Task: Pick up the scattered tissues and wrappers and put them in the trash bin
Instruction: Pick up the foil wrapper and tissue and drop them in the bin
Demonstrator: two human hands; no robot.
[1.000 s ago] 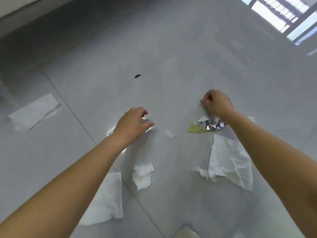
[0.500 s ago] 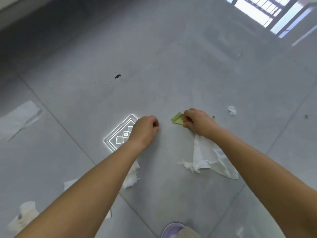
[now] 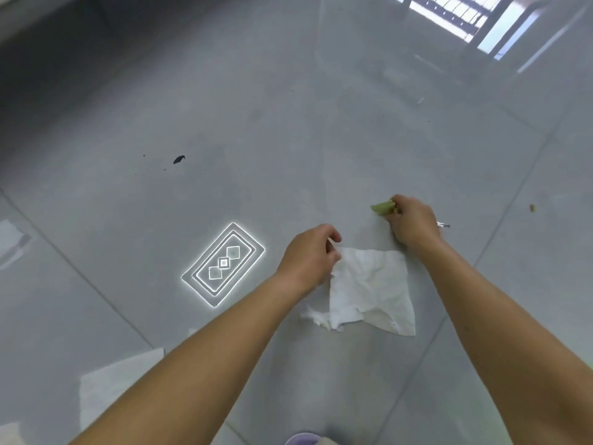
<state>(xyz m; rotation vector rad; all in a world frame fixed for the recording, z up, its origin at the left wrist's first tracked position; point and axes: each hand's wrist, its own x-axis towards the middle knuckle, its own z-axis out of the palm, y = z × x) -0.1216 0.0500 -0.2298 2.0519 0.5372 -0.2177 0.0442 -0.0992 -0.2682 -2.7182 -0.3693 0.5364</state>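
Observation:
My right hand (image 3: 414, 224) grips a crumpled wrapper (image 3: 382, 207) just above the grey tiled floor; its green end sticks out to the left of my fist and a silver tip shows on the right. A large white tissue (image 3: 372, 293) lies flat on the floor between my forearms. My left hand (image 3: 311, 252) has its fingers curled at the tissue's top-left corner and pinches it there. Another white tissue (image 3: 118, 387) lies at the lower left, partly hidden by my left forearm.
A glowing white rectangle pattern (image 3: 223, 264) shows on the floor left of my left hand. More tissue (image 3: 9, 239) lies at the left edge. A black speck (image 3: 179, 159) and a small yellowish crumb (image 3: 532, 207) are farther off. A purple rim (image 3: 301, 440) peeks in at the bottom edge.
My right hand closed on the green and silver wrapper and lifted it off the floor. My left hand moved right from the glowing pattern to the big tissue's corner. The view shifted left.

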